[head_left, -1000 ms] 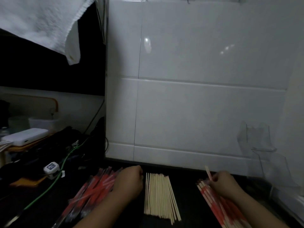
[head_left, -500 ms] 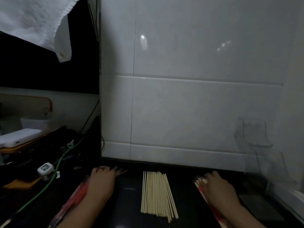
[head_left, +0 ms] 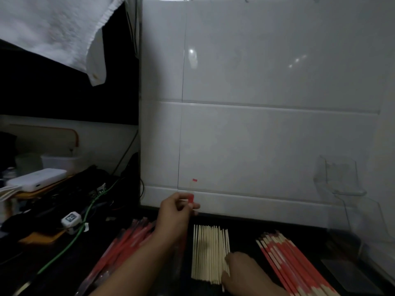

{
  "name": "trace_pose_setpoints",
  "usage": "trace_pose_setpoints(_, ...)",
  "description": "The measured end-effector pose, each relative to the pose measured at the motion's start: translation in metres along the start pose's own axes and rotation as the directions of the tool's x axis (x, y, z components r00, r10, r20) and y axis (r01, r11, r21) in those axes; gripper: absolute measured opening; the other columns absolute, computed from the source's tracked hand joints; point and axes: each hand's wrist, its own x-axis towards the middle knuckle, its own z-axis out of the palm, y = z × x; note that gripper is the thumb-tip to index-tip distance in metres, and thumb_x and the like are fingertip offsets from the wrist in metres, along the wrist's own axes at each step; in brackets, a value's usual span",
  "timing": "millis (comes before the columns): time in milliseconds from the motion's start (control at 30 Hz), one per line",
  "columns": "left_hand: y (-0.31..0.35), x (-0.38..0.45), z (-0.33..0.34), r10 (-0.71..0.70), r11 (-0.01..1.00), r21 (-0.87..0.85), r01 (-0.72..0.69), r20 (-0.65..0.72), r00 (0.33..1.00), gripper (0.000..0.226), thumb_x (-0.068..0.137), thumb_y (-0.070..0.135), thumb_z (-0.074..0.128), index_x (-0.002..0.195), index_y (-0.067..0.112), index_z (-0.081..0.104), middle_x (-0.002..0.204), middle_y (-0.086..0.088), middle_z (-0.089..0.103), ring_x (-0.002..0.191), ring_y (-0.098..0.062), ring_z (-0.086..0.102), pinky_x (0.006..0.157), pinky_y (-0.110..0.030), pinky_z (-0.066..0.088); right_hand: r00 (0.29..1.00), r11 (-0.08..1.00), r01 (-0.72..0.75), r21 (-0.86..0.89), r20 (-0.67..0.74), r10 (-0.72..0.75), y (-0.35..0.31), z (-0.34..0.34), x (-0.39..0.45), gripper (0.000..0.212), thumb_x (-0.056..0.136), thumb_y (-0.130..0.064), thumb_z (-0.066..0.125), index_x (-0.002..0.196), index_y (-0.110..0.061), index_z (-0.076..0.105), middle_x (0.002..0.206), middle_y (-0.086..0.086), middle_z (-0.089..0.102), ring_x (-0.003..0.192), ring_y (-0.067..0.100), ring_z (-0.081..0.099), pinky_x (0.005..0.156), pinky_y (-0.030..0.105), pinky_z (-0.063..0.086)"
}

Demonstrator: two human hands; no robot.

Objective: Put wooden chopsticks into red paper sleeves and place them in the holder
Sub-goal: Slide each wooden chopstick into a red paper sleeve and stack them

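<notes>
A white towel (head_left: 53, 28) hangs above a white power bank (head_left: 37, 179) and a green cable (head_left: 70, 242) (left side)

A row of bare wooden chopsticks (head_left: 210, 253) lies flat in the middle of the dark worktop, pointing toward the back edge. A pile of empty red paper sleeves (head_left: 128, 242) lies left of it. Sleeved chopsticks (head_left: 292, 261), red with pale tips showing, fan out on the right. One red sleeve (head_left: 190, 198) is raised near the back edge. The clear holder (head_left: 339, 178) stands at the back right corner.
</notes>
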Motion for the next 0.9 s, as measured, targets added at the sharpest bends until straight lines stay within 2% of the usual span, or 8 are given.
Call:
trace_pose_setpoints(133,0.011,-0.006,0.010,-0.095,0.984,-0.144,0.101,0.046,0.994,0.033,0.093,-0.015,0.044,0.106,0.008,0.064,0.093,-0.015,0.071,0.068,-0.017,0.069,0.059,-0.018,0.053,0.998,0.998,-0.057,-0.024,0.039,0.058,-0.003,-0.006,0.003,0.044,0.095,-0.019,0.052,0.137,-0.006,0.049,0.138,0.012,0.051,0.127,0.022,0.051,0.100,0.022,0.038)
trace_pose_setpoints(333,0.018,-0.006,0.014,-0.079,0.987,-0.140,0.077,-0.007,0.997,0.025,0.102,0.009,0.045,0.100,0.009,0.070,0.084,-0.004,0.067,0.059,-0.012,0.054,0.049,-0.018,0.043,0.986,0.989,-0.144,-0.018,0.085,0.145,-0.005,-0.006,0.001,0.038,0.091,-0.025,0.057,0.124,-0.005,0.059,0.128,0.011,0.059,0.116,0.021,0.058,0.094,0.022,0.044)
trace_pose_setpoints(433,0.021,-0.009,0.013,-0.013,0.995,-0.101,0.013,-0.001,1.000,0.027,0.104,0.021,0.043,0.102,0.014,0.069,0.077,-0.004,0.065,0.058,-0.012,0.053,0.053,-0.019,0.044,0.984,0.987,-0.158,0.023,0.084,0.156,-0.007,-0.012,0.000,0.043,0.095,-0.019,0.055,0.134,-0.001,0.052,0.138,0.014,0.053,0.126,0.023,0.053,0.100,0.023,0.041)
trace_pose_setpoints(600,0.025,-0.007,0.017,0.027,0.982,-0.184,-0.032,-0.029,0.999,0.020,0.101,0.014,0.050,0.101,0.008,0.069,0.078,-0.006,0.071,0.066,-0.016,0.065,0.063,-0.025,0.052,0.990,0.991,-0.131,-0.025,0.055,0.133,-0.008,-0.016,-0.002,0.034,0.093,-0.014,0.052,0.125,-0.003,0.056,0.129,0.011,0.058,0.117,0.021,0.057,0.094,0.022,0.043)
trace_pose_setpoints(733,0.032,-0.011,0.020,0.079,0.977,-0.194,-0.085,-0.039,0.996,0.013,0.098,0.010,0.055,0.097,0.010,0.068,0.083,-0.005,0.076,0.077,-0.017,0.072,0.069,-0.023,0.055,0.992,0.992,-0.115,-0.050,0.037,0.117,-0.013,-0.020,-0.001,0.035,0.096,-0.011,0.048,0.129,-0.004,0.053,0.132,0.012,0.055,0.121,0.023,0.055,0.099,0.025,0.041)
trace_pose_setpoints(800,0.035,-0.013,0.020,0.109,0.976,-0.186,-0.112,-0.027,0.994,0.012,0.098,0.011,0.055,0.098,0.011,0.068,0.085,-0.004,0.077,0.080,-0.015,0.073,0.070,-0.021,0.055,0.993,0.992,-0.104,-0.074,0.044,0.108,-0.014,-0.019,0.000,0.027,0.097,-0.011,0.047,0.121,-0.005,0.057,0.130,0.011,0.056,0.120,0.022,0.056,0.097,0.024,0.042)
trace_pose_setpoints(867,0.037,-0.015,0.018,0.128,0.979,-0.161,-0.127,-0.007,0.992,0.013,0.099,0.013,0.054,0.099,0.012,0.068,0.086,-0.002,0.077,0.081,-0.013,0.073,0.069,-0.019,0.055,0.991,0.989,-0.117,-0.094,0.056,0.122,-0.012,-0.015,0.000,0.006,0.094,-0.012,0.052,0.093,-0.010,0.058,0.123,0.009,0.060,0.113,0.020,0.060,0.090,0.023,0.045)
trace_pose_setpoints(900,0.037,-0.016,0.018,0.133,0.980,-0.152,-0.131,0.003,0.991,0.014,0.099,0.013,0.054,0.100,0.014,0.068,0.086,-0.001,0.077,0.080,-0.012,0.072,0.068,-0.018,0.055,0.990,0.987,-0.131,-0.094,0.049,0.136,-0.011,-0.012,0.001,0.004,0.092,-0.012,0.055,0.089,-0.012,0.058,0.120,0.008,0.062,0.109,0.019,0.061,0.089,0.023,0.046)
